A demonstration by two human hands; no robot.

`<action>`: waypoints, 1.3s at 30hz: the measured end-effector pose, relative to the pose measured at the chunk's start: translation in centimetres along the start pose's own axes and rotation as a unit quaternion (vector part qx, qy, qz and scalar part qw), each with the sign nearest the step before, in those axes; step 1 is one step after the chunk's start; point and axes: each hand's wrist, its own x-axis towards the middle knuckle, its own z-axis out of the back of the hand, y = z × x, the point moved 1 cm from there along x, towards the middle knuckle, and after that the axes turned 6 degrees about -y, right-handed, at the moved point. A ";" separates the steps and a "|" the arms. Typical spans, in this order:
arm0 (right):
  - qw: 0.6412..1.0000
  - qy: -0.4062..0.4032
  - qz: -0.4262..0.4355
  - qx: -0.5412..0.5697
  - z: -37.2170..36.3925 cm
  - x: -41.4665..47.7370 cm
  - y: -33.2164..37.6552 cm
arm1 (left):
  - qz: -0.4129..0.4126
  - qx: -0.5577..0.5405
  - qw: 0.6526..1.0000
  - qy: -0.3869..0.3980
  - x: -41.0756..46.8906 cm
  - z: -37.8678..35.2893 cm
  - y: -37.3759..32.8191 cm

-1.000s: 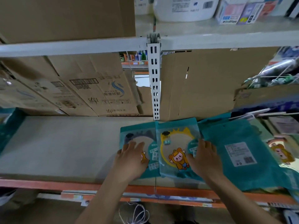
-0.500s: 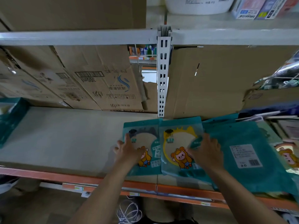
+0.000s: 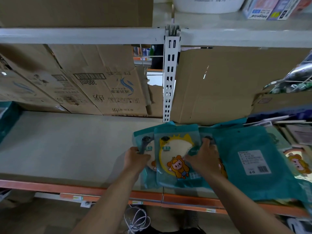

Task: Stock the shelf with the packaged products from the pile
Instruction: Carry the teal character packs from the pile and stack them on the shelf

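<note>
Head view: we note the left hand (image 3: 136, 159) fingers curled round the grey-ring packet (image 3: 145, 135) edge, and the right hand (image 3: 205, 157) pinching the yellow-ring packet (image 3: 175, 159). Both packets overlap on the shelf (image 3: 67, 146), beside the pile (image 3: 249, 162). Risk: slick film near the orange front rail (image 3: 76, 189) may slide off.

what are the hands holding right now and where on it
The left hand grips the grey-print packet by its left edge. The right hand appears to pinch the yellow-ring packet at its right edge.
</note>
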 end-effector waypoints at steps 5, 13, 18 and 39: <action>1.000 0.011 -0.023 -0.002 0.1 -0.2 -0.1 | -0.014 -0.021 0.999 0.031 0.3 0.0 0.7; 0.990 0.041 -0.007 -0.133 -0.4 -0.9 0.9 | -0.030 -0.019 0.999 0.013 1.6 2.6 1.4; 0.991 0.064 -0.016 -0.121 -2.3 -1.0 1.9 | -0.024 -0.018 0.999 0.022 1.5 4.8 1.8; 0.971 0.132 -0.124 0.154 -3.4 -4.4 4.7 | -0.024 -0.120 0.983 0.136 3.0 10.8 2.0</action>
